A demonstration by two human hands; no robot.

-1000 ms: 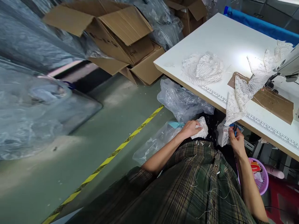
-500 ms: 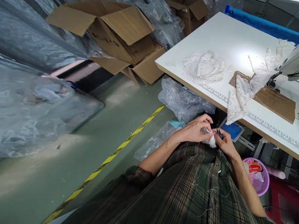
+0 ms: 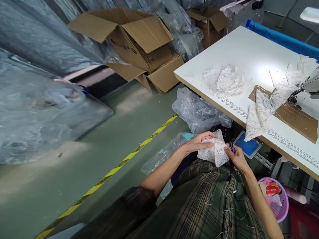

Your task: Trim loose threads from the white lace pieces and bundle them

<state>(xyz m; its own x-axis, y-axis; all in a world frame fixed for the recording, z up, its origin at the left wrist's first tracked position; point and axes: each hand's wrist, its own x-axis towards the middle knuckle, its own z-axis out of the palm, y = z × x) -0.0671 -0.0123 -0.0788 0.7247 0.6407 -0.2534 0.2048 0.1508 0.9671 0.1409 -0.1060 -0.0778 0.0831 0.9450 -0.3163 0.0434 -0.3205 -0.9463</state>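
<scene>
Over my lap, my left hand [image 3: 199, 143] grips a bunched piece of white lace [image 3: 214, 152] from its left side. My right hand [image 3: 235, 156] is closed on small thread snips [image 3: 231, 146] and touches the lace's right edge. More white lace lies in a pile [image 3: 224, 80] on the white sewing table [image 3: 249, 46]. Another lace strip [image 3: 261, 108] hangs over the table's front edge and runs toward the sewing machine [image 3: 310, 83] at the far right.
Open cardboard boxes [image 3: 139, 39] and clear plastic bags [image 3: 199, 113] stand on the green floor by a yellow tape line [image 3: 139, 146]. A brown cardboard sheet [image 3: 294, 116] lies on the table. A blue pedal pad [image 3: 248, 146] and a purple basket [image 3: 276, 196] sit below it.
One second ago my hands were apart, left on lace, right near the hanging strip. They came together over my lap, and the lace bundle now shows larger between them.
</scene>
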